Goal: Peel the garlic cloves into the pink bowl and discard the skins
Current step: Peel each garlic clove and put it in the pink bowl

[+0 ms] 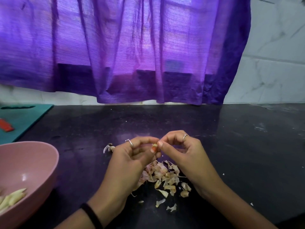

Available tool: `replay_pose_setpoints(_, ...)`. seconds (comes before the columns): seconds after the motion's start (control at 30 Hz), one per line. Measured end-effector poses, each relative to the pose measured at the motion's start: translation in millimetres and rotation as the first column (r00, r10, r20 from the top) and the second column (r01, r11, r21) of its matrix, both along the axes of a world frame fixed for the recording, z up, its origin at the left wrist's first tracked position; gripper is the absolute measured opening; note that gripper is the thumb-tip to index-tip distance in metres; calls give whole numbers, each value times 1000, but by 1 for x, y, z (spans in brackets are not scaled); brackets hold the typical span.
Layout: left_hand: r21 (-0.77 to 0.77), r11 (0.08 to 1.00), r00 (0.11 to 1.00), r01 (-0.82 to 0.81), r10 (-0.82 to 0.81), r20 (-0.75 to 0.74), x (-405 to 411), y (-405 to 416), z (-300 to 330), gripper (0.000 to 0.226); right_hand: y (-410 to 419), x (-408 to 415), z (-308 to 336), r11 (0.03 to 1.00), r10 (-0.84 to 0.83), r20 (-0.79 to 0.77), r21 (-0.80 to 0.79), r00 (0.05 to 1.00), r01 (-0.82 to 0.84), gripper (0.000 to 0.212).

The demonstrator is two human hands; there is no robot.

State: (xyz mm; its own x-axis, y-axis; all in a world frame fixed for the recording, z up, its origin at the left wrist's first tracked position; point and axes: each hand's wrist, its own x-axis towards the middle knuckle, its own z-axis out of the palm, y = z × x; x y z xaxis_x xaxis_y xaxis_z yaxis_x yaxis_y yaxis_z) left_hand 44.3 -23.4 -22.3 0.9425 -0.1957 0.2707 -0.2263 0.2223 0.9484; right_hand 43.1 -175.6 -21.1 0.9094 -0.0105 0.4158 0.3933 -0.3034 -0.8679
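Both hands are raised above the black counter. The left hand pinches a garlic clove between thumb and fingers; the right hand pinches the same clove at its tip. A pile of loose skins lies directly below. The pink bowl, at left, contains peeled cloves.

I see open black counter to the right and behind both hands, free for passing. On the left, the pink bowl and teal cutting board block the way, and the skin pile litters the near centre.
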Motion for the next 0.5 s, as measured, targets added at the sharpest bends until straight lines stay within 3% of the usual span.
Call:
replay_pose_setpoints(0.27, 52, 998, 997, -31, 28, 69, 2, 0, -2, 19, -1, 1, -1, 995, 59, -61, 79, 996, -54, 11)
replay_pose_setpoints(0.5, 15, 999, 999, -38, 38, 34, 2, 0, -1, 21, -2, 0, 0, 997, 70, -54, 38, 996, -68, 10)
